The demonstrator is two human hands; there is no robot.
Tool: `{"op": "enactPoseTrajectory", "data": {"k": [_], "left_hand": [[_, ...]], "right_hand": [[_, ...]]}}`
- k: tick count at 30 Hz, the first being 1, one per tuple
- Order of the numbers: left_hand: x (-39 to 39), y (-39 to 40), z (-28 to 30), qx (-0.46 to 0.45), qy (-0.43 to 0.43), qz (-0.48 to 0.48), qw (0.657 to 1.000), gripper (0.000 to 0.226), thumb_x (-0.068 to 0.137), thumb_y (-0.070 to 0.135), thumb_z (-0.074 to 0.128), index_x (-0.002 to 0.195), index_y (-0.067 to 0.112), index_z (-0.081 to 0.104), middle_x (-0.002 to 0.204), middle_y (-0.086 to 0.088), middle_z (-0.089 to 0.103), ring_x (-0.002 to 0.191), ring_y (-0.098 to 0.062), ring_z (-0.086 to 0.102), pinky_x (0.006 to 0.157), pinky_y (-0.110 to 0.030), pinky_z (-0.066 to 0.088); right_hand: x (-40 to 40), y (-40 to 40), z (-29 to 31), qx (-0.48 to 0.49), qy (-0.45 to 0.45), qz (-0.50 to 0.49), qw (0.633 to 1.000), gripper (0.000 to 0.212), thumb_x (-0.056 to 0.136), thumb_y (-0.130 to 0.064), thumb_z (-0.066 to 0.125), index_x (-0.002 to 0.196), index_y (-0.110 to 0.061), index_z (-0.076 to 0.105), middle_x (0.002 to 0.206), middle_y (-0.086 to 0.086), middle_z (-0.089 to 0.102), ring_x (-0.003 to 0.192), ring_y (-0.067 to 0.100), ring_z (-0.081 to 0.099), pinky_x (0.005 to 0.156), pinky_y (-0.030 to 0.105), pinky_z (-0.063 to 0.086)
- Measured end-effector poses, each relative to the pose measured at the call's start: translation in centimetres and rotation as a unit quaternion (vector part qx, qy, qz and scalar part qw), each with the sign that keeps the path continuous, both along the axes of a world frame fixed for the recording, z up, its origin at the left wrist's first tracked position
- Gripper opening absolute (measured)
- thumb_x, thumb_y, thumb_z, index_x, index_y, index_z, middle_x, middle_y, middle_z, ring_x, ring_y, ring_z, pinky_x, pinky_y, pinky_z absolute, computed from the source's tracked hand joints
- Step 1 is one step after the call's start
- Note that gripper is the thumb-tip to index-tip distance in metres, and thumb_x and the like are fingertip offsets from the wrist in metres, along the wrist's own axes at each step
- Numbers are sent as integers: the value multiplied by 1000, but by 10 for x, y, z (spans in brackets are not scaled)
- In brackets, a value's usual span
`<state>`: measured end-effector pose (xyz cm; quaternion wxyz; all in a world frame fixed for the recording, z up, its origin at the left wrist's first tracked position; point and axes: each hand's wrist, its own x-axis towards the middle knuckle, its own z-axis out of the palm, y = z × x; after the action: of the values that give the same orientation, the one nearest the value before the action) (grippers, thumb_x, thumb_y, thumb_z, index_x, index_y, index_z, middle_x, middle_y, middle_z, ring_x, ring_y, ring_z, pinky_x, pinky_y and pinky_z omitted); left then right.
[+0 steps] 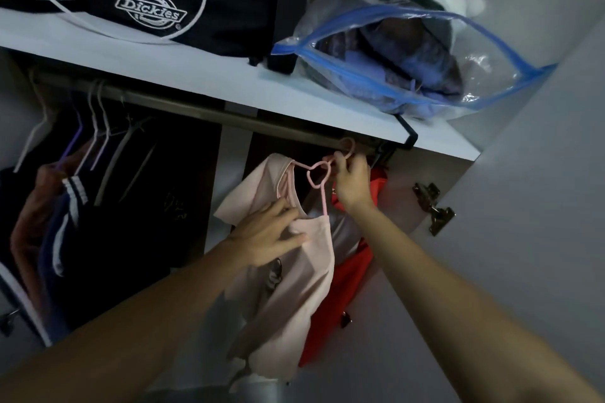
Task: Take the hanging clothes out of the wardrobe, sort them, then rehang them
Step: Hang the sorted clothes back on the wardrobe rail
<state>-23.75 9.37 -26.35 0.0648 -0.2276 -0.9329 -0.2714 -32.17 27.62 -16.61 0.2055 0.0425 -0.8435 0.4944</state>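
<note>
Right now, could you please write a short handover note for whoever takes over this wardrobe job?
Right hand: grip on the pink hanger at its hook, which is at the rail.
Left hand: fingers resting on the pink shirt on that hanger.
Red garment hangs behind it; dark clothes hang on the rail's left.
Done: cannot tell from this view.
Left: free or seat this hanger, then sort and rehang the rest.
</note>
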Motion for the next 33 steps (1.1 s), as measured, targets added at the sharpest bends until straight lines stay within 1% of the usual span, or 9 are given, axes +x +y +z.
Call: {"op": "enactPoseTrajectory", "data": {"k": [3,5,8,12,15,21,26,30,33], "left_hand": [[-29,-8,-5,-10,5,3,1000,54,88,79,35,121,39,48,125,11,40,122,-15,50,97,-43,50],[-44,-12,-10,-22,12,12,1000,56,87,81,34,116,36,48,125,11,40,122,-18,51,96,-45,51],[-62,-16,-21,-28,21,24,999,59,86,82,33,113,32,49,125,10,40,120,-20,52,94,-47,51],[-79,-16,-24,-18,11,16,1000,58,85,81,33,117,34,48,129,10,41,122,-19,51,95,-47,50],[-91,-13,-27,-8,10,5,1000,48,90,77,41,116,37,46,128,11,40,123,-20,52,93,-45,50],[-107,5,-39,5,6,-16,1000,45,94,72,48,120,35,48,130,11,41,120,-20,54,90,-43,50],[-113,24,-53,18,-38,-38,998,44,94,72,49,123,39,46,134,17,36,116,-17,58,93,-43,51],[-122,47,-48,22,-91,-74,993,63,95,69,56,146,34,45,156,16,30,140,-16,44,112,-45,42],[-131,65,-45,12,-120,-90,989,71,96,68,56,158,40,35,171,11,16,157,-17,20,124,-46,28]], "right_hand": [[-25,-4,-2,37,18,-15,999,23,106,-19,57,111,4,60,81,1,66,79,20,62,75,33,44],[-39,-7,-6,71,32,-21,997,27,105,-22,59,121,0,58,99,15,73,94,36,68,79,41,51],[-54,-10,-16,132,51,-40,989,36,105,-29,59,130,-4,54,116,23,68,106,44,64,81,44,51],[-73,-6,-23,240,141,-90,956,37,101,-26,64,126,0,59,126,25,59,116,43,54,92,48,43],[-83,-2,-26,302,157,-148,929,44,97,-36,61,126,-3,62,129,24,59,121,44,51,98,47,32],[-96,10,-31,356,171,-143,907,43,98,-42,50,123,-9,63,125,14,62,116,38,52,100,50,37],[-94,39,-36,409,219,-122,877,43,97,-29,64,136,-11,63,129,17,61,117,40,51,109,50,36],[-97,55,-32,419,151,-131,885,45,100,-30,61,143,-18,57,142,15,55,128,43,51,96,46,43],[-99,74,-29,402,100,-153,897,43,100,-29,55,143,-23,53,144,11,51,120,40,54,77,41,49]]}}
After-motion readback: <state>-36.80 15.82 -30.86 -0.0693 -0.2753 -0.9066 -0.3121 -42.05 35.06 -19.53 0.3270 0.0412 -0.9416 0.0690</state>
